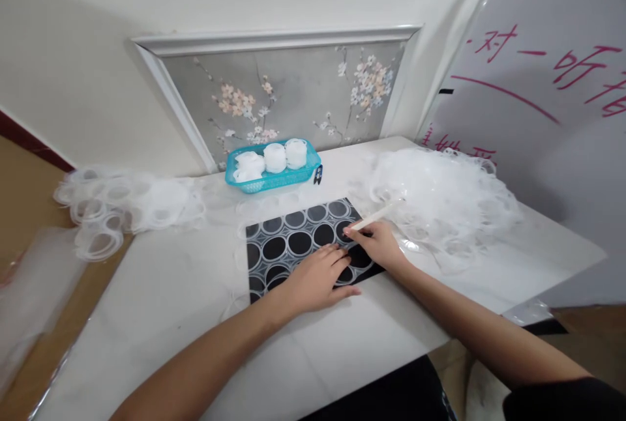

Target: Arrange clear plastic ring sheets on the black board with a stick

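Note:
A black mat [302, 245] lies on the table under a clear sheet patterned with rows of pale rings. My left hand [320, 277] rests flat on its lower middle, fingers stretched out and thumb apart. In my right hand [379, 246] is a white pen-like stick [379, 214], pinched near its lower end and tilted up to the right. Its tip meets the sheet by a ring near the right edge; the exact contact is too small to make out.
Behind the mat stands a blue basket [274, 181] with stacks of white rings. Small dark snips [318, 174] lie beside it. A big heap of translucent ring sheets [440, 196] covers the right side; another pile of ring scraps [141, 203] hangs over the left edge. A whiteboard [542, 115] leans at right.

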